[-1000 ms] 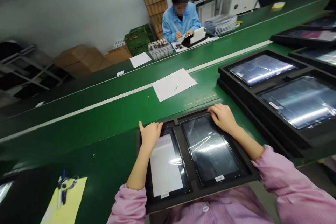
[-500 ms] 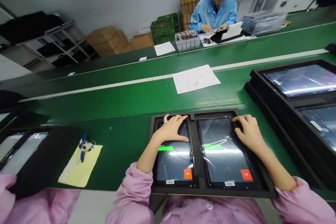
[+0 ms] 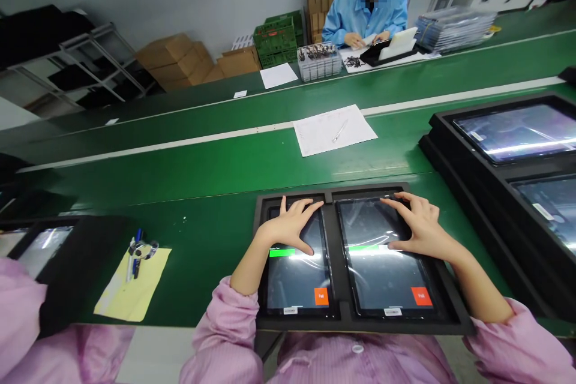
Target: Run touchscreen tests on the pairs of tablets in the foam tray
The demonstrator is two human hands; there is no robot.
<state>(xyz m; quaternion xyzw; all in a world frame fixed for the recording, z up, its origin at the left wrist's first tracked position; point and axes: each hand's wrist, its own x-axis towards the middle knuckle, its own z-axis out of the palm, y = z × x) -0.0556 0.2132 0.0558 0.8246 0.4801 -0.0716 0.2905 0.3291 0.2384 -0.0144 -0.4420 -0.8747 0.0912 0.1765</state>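
- Head view: a left tablet (image 3: 299, 279) and a right tablet (image 3: 382, 279) are lying side by side in a black tray (image 3: 341, 279) at the table's (image 3: 211, 246) near edge, each showing a green bar (image 3: 282, 252) and a red square (image 3: 321, 296) on dark glass.
- The left hand (image 3: 290, 225) and right hand (image 3: 420, 225) are holding their fingers spread, covering the tablets' upper parts; contact I cannot tell.
- White paper (image 3: 317, 132) is lying beyond; yellow paper (image 3: 135, 295) is lying leftward under pens (image 3: 137, 268); stacked trays (image 3: 500, 173) are standing to the right.
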